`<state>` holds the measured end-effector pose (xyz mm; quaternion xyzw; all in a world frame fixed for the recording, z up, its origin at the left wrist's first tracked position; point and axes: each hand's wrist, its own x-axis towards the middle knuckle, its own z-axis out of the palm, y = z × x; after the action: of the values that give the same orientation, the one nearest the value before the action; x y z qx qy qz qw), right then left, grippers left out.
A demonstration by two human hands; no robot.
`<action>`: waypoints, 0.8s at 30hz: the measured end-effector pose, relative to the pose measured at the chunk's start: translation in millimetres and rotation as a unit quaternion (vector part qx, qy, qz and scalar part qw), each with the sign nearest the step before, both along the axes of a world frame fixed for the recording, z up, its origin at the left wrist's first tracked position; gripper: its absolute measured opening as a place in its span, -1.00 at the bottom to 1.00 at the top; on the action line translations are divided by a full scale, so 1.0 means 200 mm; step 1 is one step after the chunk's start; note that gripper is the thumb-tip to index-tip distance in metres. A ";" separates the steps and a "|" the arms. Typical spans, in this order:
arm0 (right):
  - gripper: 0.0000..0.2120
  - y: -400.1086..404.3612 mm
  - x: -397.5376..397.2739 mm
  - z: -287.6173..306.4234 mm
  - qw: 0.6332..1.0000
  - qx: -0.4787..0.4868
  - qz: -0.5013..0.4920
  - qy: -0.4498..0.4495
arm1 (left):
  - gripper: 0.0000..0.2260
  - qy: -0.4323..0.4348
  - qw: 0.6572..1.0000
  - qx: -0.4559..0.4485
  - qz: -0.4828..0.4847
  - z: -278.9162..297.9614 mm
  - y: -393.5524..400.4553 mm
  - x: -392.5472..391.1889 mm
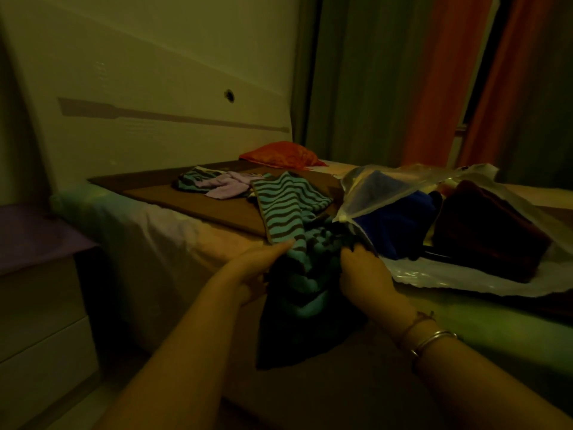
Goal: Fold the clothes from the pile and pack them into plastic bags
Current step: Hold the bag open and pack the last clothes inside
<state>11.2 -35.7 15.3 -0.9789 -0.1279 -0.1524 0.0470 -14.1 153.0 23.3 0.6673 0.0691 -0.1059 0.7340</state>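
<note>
A teal-and-brown striped garment (285, 206) lies on the bed and hangs over its near edge. My left hand (254, 268) holds its left side with the fingers stretched along the cloth. My right hand (362, 271) grips its right side, next to the mouth of a clear plastic bag (372, 193). The bag lies on the bed at the right with a dark blue garment (400, 225) and a dark red garment (486, 228) inside. A small pile with a lilac garment (226, 186) and another striped piece (192, 181) lies further back.
A brown mat (198, 203) covers part of the bed. An orange cushion (282, 155) lies at the far end near the curtains (446, 79). A white drawer unit (37, 305) stands at the left, beside the bed edge.
</note>
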 end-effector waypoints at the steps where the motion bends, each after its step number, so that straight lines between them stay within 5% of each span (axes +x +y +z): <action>1: -0.67 -0.01 -0.03 0.02 0.999 0.028 0.040 0.023 | -0.55 -0.001 1.000 -0.015 0.010 0.00 -0.01 0.00; 4: -0.77 -0.04 -0.13 0.09 0.968 0.103 0.131 0.187 | -0.58 -0.001 0.997 -0.060 0.046 -0.02 -0.04 0.01; 9: -0.93 -0.10 -0.25 0.14 0.922 0.001 0.163 0.352 | -0.60 0.031 0.991 -0.125 0.019 -0.03 -0.02 -0.01; 13: -0.66 -0.08 -0.16 0.08 0.962 0.121 0.109 0.220 | -0.41 0.056 0.998 -0.022 0.010 -0.05 -0.01 -0.01; 15: -0.67 -0.08 -0.10 0.05 0.985 0.125 0.034 0.113 | -0.44 0.056 0.998 0.033 0.008 -0.06 0.01 0.01; 18: -0.57 -0.05 -0.06 0.01 0.989 0.111 -0.048 0.082 | -0.52 0.065 0.995 0.076 0.025 -0.06 0.06 0.01; 22: -0.50 0.03 -0.03 0.00 0.973 0.194 -0.083 0.095 | -0.70 0.064 0.994 0.083 0.022 -0.05 0.10 -0.02; 24: -0.50 0.04 0.02 -0.01 0.910 0.391 -0.081 0.110 | -0.75 0.055 0.996 0.068 0.015 -0.03 0.11 -0.04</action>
<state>14.3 -27.2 13.9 -0.8996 0.0277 -0.0853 0.4275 -22.4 174.9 17.0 0.7080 0.1266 -0.1262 0.6832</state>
